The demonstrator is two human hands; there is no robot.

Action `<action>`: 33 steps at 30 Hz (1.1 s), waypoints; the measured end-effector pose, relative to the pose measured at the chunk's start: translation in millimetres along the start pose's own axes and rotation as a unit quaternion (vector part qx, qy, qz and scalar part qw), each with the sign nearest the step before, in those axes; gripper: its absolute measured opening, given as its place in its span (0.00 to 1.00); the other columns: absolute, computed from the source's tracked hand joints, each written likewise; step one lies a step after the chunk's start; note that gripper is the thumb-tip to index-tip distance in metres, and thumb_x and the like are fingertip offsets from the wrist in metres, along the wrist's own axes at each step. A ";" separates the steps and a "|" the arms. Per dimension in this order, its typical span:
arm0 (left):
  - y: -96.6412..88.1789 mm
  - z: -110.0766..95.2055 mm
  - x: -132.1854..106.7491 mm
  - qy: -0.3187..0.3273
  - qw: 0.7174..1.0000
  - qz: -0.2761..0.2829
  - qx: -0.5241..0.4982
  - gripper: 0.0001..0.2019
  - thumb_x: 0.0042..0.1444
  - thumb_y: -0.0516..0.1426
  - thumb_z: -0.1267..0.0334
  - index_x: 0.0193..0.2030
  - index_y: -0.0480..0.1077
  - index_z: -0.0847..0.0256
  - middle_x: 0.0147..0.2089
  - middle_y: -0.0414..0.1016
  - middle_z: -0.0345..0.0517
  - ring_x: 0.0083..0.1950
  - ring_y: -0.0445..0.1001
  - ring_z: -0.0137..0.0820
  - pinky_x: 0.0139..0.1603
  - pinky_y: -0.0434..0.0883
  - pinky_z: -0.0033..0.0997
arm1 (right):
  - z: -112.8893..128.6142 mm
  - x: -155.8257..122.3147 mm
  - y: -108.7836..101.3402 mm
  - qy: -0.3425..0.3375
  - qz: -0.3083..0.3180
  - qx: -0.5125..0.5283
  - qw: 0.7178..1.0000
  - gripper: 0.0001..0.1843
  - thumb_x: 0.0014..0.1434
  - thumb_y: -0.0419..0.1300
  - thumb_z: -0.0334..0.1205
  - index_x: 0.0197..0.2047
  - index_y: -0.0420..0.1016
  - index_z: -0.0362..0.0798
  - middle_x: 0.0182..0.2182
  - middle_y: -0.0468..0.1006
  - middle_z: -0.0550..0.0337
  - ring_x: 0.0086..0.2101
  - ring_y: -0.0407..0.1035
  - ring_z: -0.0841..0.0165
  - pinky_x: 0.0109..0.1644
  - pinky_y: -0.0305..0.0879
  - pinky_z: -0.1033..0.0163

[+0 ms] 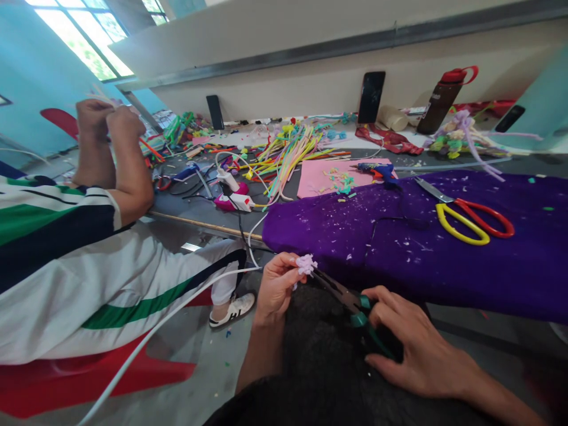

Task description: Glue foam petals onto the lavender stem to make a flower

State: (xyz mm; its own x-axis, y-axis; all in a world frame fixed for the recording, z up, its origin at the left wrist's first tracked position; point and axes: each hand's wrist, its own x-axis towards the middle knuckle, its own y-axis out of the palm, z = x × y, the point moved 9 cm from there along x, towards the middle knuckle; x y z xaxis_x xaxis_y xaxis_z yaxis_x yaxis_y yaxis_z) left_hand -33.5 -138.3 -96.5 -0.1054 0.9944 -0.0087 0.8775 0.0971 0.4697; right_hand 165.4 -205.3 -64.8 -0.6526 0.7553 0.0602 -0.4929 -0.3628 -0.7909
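Observation:
Between the thumb and fingers of my left hand point(277, 284) is a small pale pink fuzzy flower-like piece point(306, 264). My right hand point(417, 343) is closed around the green handles of a pair of long-nose pliers point(341, 293). The tips of the pliers meet the right edge of the pink piece; whether they grip it I cannot tell. Both hands are above my dark-clothed lap, just in front of the purple cloth point(497, 272) on the table. Scissors point(461, 216) with yellow and red handles lie on that cloth.
A blue glue gun point(379, 173) lies by a pink sheet point(310, 177) with small scraps. Behind are bundled pipe cleaners point(293, 151), a phone point(371, 97) and a bottle point(444, 100). A white cable point(177, 305) crosses at left, near a seated co-worker point(57, 236) with both hands raised.

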 end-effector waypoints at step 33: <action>12.5 -3.5 -1.9 0.025 0.997 0.074 -0.011 0.07 0.39 0.65 0.70 0.25 0.72 0.61 0.27 0.71 0.40 0.29 0.70 0.27 0.27 0.66 0.24 | -12.7 4.0 0.5 0.009 0.088 0.283 0.955 0.07 0.44 0.54 0.34 0.28 0.57 0.49 0.31 0.66 0.64 0.32 0.61 0.69 0.34 0.59 0.65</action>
State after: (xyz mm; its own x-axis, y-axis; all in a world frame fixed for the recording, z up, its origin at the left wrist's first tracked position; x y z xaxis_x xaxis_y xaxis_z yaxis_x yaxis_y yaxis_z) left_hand -23.9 -139.1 -87.5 0.0008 0.9943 0.1062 0.8750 -0.0521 0.4813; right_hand 169.9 -195.6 -72.7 -0.7465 0.6628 -0.0579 -0.6117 -0.7179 -0.3323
